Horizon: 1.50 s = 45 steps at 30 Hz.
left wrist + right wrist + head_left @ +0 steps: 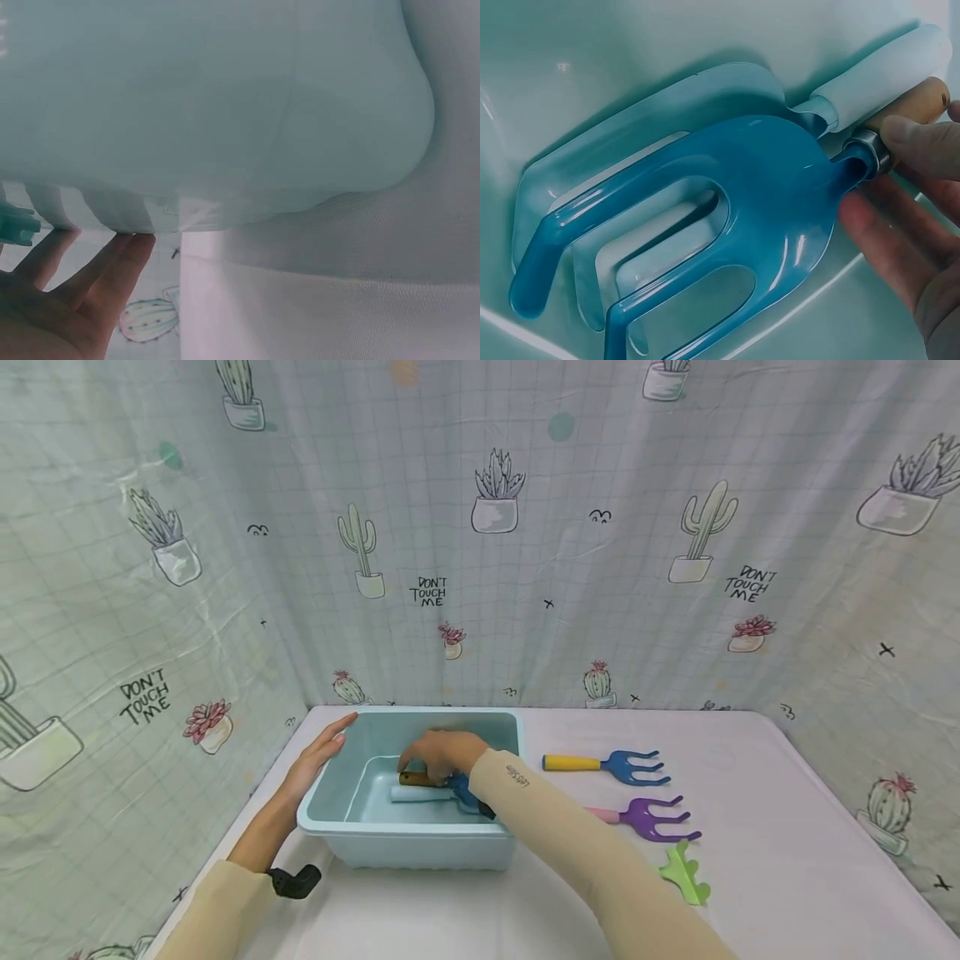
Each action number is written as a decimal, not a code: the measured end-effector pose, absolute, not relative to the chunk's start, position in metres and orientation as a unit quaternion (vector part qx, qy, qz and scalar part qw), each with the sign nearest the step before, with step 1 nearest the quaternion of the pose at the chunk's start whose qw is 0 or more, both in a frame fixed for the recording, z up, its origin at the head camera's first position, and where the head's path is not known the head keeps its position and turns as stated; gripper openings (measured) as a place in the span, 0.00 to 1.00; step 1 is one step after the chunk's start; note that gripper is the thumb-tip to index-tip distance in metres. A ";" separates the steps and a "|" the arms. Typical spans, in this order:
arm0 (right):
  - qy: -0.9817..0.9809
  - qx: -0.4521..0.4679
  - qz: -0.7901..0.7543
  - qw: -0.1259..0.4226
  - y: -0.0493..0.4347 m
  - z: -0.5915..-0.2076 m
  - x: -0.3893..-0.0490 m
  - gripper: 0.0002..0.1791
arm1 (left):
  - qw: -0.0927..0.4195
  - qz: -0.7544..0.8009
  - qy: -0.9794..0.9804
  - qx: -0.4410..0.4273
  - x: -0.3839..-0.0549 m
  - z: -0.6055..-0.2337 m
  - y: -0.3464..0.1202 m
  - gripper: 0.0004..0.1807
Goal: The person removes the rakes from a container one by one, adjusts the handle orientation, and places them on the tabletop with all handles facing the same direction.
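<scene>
A pale blue-green plastic basin (420, 850) stands on the white-covered table. My left hand (311, 767) touches its left outer side, and the left wrist view shows those fingers (112, 277) extended against the wall. Inside the basin, my right hand (442, 752) pinches the brown wooden handle of a blue garden hand fork (776, 172) between thumb and fingers, near the metal collar. Beneath that fork lies a light-blue garden tool (682, 97) with a pale handle (889, 75); the fork partly covers its head.
Right of the basin lie a blue hand fork (626, 767) with a yellow handle and a purple hand fork (651, 820) with a pink handle, partly behind my right sleeve. A small light-green toothed piece (682, 872) is nearer me. A cactus-print curtain (555, 552) surrounds the table.
</scene>
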State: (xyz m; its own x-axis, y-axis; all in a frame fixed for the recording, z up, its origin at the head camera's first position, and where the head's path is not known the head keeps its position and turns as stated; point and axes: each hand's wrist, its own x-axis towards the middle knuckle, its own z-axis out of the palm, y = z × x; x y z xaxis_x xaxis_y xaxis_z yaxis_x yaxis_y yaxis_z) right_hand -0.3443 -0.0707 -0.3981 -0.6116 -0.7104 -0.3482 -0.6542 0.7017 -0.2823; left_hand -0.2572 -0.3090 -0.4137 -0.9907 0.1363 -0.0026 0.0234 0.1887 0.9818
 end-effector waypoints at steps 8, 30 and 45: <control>0.892 -0.397 -0.052 0.210 -0.068 -0.396 -0.342 0.36 | 0.046 0.634 0.770 0.057 -0.258 -0.416 -0.308 0.32; 0.887 -0.400 -0.058 0.224 -0.072 -0.395 -0.345 0.35 | 0.037 0.620 0.782 0.049 -0.258 -0.414 -0.309 0.32; 0.873 -0.430 -0.071 0.218 -0.070 -0.385 -0.344 0.37 | 0.037 0.624 0.779 0.052 -0.256 -0.415 -0.309 0.32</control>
